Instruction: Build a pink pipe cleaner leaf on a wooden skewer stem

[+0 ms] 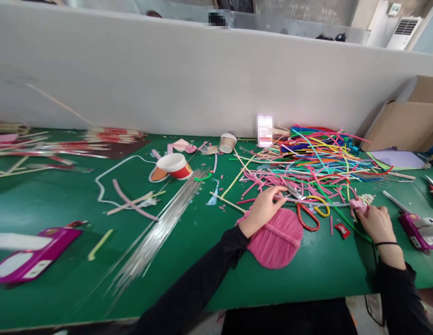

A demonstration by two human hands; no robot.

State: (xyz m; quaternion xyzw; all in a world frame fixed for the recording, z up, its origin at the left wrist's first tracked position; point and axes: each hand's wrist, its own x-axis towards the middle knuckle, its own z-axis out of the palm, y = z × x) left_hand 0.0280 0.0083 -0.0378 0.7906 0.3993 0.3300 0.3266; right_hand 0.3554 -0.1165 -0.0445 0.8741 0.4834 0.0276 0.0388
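Note:
My left hand (263, 209) reaches over a round pink fan (277, 242) that lies flat on the green table. Its thumb and fingers pinch one end of a long, thin, pale strip (316, 202). At the strip's other end, my right hand (377, 227) has its fingers closed on a small pink piece (358, 205), whose exact kind I cannot make out. Between the hands lie scissors with a red handle loop (307, 217) and a yellow one. A thin stick (230, 204) runs out from the fan's upper left edge.
Behind my hands spreads a heap of coloured pipe cleaners (321, 163). A magenta device (419, 230) sits at the right, another (38, 256) at the left. Metal wires (160, 223), a paper cup (181, 166) and a blue tassel (213, 197) lie left. A cardboard box (408, 118) leans against the partition (132, 74).

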